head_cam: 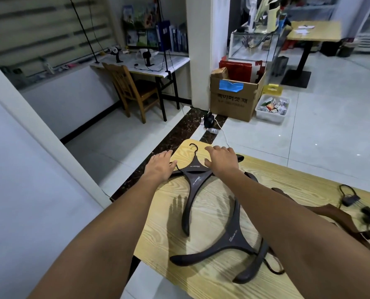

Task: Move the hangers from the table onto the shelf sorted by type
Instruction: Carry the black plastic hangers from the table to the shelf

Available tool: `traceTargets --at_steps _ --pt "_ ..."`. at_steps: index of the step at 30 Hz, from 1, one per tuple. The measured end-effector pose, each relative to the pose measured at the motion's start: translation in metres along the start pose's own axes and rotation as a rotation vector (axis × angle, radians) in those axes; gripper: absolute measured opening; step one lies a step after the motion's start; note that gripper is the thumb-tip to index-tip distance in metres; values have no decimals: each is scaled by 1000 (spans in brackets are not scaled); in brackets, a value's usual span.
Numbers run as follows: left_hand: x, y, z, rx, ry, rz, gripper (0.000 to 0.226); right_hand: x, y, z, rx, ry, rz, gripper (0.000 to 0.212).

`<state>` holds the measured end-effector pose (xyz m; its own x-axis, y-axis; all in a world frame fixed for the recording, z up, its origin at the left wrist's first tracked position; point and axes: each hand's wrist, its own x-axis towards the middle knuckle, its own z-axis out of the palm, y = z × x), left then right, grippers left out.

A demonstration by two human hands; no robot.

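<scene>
Dark-brown, broad-shouldered hangers are spread over the table point(287, 175), and both hands are stretched out to the far hanger point(196, 168) at the table's far corner. The left hand point(160, 167) is laid palm down at its left shoulder, and the right hand point(220, 160) is placed over its right shoulder. Fingers on both are held straight and spread and nothing is clasped. Whether the palms are actually pressed onto it cannot be told.

The hook point(193, 147) is pointed away from the person, out toward the table's far edge, so the long axis is run across, left to right. A second dark arm is swept back toward the person just beneath, so more than one hanger may be stacked here.

The near hanger point(233, 240) is set by the near edge, with its hook apparently turned to the person's right and partly hidden by the forearm.

These are judged stiff and thick, not heavy, with a smooth finish that could slip. A hold at the neck under the hook, or at both shoulders together, is favoured. Snagged hooks are the risk when one is lifted off another.

Other types are kept to the right: a brown hanger point(339, 214) and, well apart, clip hangers point(352, 200).
</scene>
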<state>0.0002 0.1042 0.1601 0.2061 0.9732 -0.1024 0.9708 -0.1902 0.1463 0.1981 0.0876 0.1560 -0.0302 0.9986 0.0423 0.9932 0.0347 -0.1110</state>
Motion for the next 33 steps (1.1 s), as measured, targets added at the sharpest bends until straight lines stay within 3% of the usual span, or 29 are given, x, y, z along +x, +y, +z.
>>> traceTargets --at_steps 19,33 --pt "56 4 59 -22 -158 -23 54 36 44 65 8 -192 -25 46" --pt "112 -25 97 6 -243 -10 54 94 49 111 -300 -439 -111 57"
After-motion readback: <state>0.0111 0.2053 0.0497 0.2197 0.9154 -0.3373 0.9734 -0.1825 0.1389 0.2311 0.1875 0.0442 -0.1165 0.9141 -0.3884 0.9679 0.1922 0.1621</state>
